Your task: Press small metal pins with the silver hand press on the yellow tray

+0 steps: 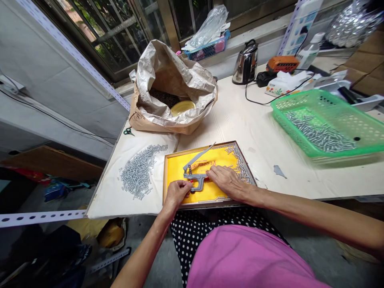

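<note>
— Nearest to us, what do we see?

— Our left hand (177, 192) pinches the foot of a grey metal hand press (195, 176); our right hand (226, 180) lies flat and loose against its base, grasping nothing; the press stands in a wood-framed yellow tray (177, 162) at the table's near edge; we cannot read the tray's red lettering, which is upside down.

— And the containers?

— Silvery pins (241, 164) line the tray's right side; a loose heap (139, 172) lies on white cloth to the left; farther off, a crumpled paper sack (174, 80) holds dark grains and a yellow bowl (183, 107); a green mesh basket (360, 120) holds more pins; a steel kettle (246, 62) stands beyond.
</note>
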Demonstrator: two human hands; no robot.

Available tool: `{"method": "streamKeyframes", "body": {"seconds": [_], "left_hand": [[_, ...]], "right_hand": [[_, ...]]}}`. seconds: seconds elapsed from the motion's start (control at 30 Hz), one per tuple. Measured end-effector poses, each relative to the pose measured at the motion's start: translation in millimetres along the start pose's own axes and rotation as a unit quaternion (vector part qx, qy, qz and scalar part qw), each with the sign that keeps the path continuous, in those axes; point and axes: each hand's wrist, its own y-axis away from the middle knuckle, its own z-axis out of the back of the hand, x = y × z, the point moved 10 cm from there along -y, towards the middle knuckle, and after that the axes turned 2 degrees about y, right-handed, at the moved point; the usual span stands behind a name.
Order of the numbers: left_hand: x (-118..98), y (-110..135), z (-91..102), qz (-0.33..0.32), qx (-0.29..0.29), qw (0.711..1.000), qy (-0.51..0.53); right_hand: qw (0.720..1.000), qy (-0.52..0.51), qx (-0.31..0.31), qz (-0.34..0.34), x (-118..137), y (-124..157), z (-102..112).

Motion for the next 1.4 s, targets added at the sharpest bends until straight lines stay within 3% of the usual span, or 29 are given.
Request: {"method": "streamKeyframes", "body": {"seconds": [0.17, 0.4, 0.6, 0.77, 0.97, 1.23, 1.4], "left_hand": [[-2, -4, -2.2, 0.004, 0.022, 0.999, -0.041], [0, -4, -7.2, 0.037, 0.055, 0.998, -0.018], [1, -5, -7.3, 0.042, 0.040, 0.998, -0.040], [1, -5, -10.5, 0.077, 0.046, 0.996, -0.009], [0, 0, -9.7, 0.084, 0.037, 0.995, 0.042], [2, -4, -9.9, 0.072, 0.033, 0.997, 0.006], [1, -4, -10.4, 0.073, 0.032, 0.997, 0.005]], "right_hand": [[0.999, -0.049, 0.017, -0.016, -6, 0, -6], [0.997, -0.070, 0.013, -0.021, -8, 0, -7], [0.992, -0.105, 0.049, -0.041, -9, 1, -14], [0.989, -0.138, 0.024, -0.055, -12, 2, -13], [0.989, -0.135, 0.043, -0.048, -11, 2, -14], [0.993, -0.048, 0.092, -0.061, -12, -2, -7], [0.996, -0.048, 0.064, -0.037, -29, -17, 8]]}}
